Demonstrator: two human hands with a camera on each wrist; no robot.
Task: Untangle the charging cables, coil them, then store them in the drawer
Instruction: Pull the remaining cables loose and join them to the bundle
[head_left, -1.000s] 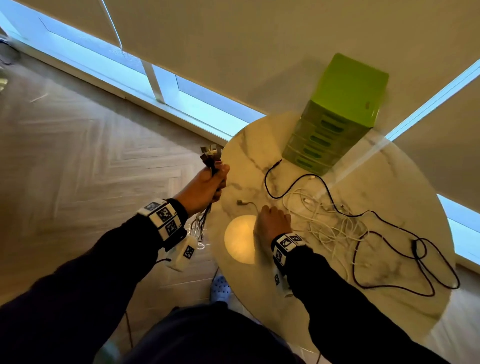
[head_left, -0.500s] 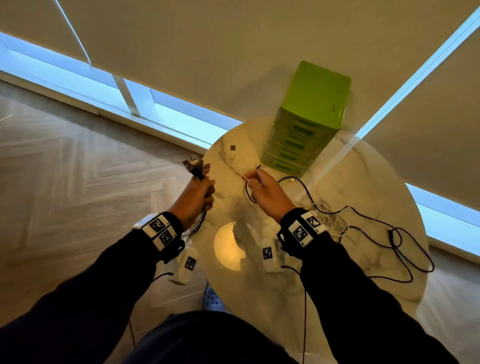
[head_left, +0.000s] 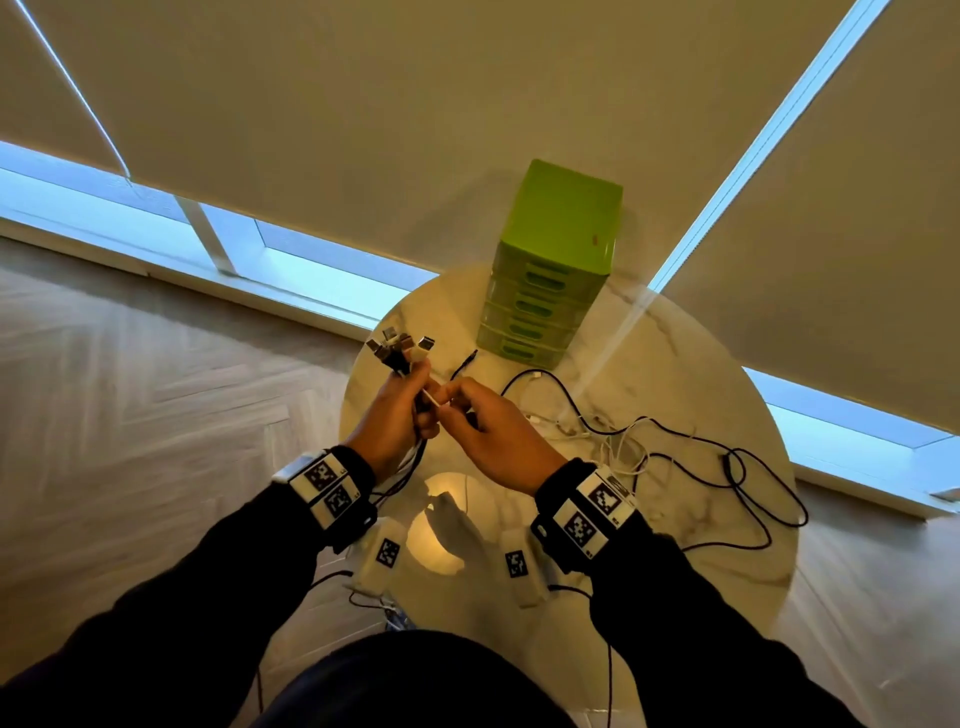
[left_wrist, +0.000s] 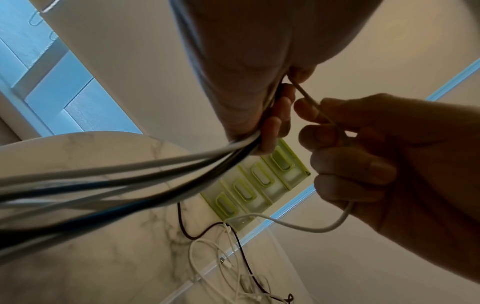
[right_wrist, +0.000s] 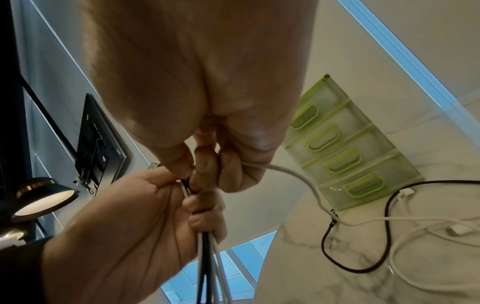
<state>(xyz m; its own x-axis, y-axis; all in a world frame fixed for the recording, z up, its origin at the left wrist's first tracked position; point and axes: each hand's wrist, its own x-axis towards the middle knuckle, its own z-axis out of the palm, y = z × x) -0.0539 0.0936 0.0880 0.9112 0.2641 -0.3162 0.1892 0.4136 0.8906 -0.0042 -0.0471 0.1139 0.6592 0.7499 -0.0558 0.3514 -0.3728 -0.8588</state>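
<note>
The task looks to be in its untangling stage, with nothing coiled or stored. The left hand (head_left: 396, 415) is curled tight round a bundle of black and white charging cables (left_wrist: 145, 174), their metal USB plugs (head_left: 400, 347) fanned out above the fist. The right hand (head_left: 491, 434) pinches one thin white cable (right_wrist: 293, 172) between thumb and fingertips and holds its end against the left hand's fist, apparently adding that end to the bundle. The rest of that cable trails down to a loose tangle of white and black cables (head_left: 634, 447) lying on the table, so most of the sorting is left, then the coiling. The lime-green plastic drawer unit (head_left: 550, 270) stands at the far edge of the table with all its drawers closed.

The table (head_left: 691, 551) is round with a pale veined marble top that mirrors a lamp's glow. Round it lie a herringbone wood floor (head_left: 156, 395), drawn beige roller blinds (head_left: 363, 130) and strips of blue daylight under them.
</note>
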